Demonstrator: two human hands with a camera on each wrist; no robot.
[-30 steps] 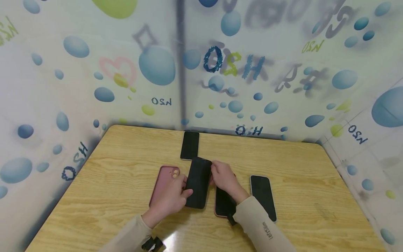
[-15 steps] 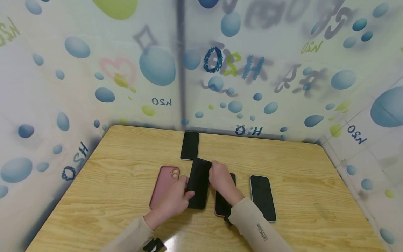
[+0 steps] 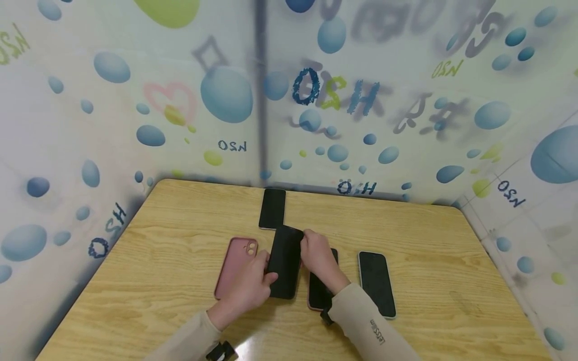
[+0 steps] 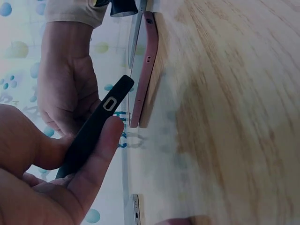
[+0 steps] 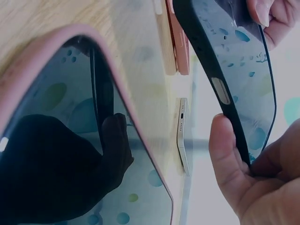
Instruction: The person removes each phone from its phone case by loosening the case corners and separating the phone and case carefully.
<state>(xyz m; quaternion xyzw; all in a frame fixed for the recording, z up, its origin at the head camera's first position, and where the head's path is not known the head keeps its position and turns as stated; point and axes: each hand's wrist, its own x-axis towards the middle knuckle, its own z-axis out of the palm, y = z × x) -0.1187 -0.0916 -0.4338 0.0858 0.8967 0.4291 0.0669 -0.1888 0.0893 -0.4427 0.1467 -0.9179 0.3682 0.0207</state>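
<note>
Raised and tilted off the table, a smartphone in a black case (image 3: 284, 263) is between both hands. My left hand (image 3: 248, 286) pinches its lower left side, thumb over the screen edge. With bent fingers, my right hand (image 3: 318, 256) grips the upper right corner. The left wrist view shows the case's bottom-end port cutout (image 4: 109, 103); a side-button cutout (image 5: 221, 90) appears in the right wrist view. An unfilled pink phone case (image 3: 232, 263) lies left, partly behind my left hand. Beneath my right forearm is a phone in a pink case (image 3: 318, 293), partly covered.
Another phone (image 3: 272, 208) lies at the back of the wooden table (image 3: 189, 220), near the patterned wall. One more, with a light edge (image 3: 378, 283), lies to the right, close to my right sleeve (image 3: 368, 318). Bare wood extends at far left and right.
My right hand and sleeve have shifted slightly left and down, uncovering more of the pink-cased phone and the right-hand phone. The black-cased phone moved slightly right; both hands keep hold of it.
</note>
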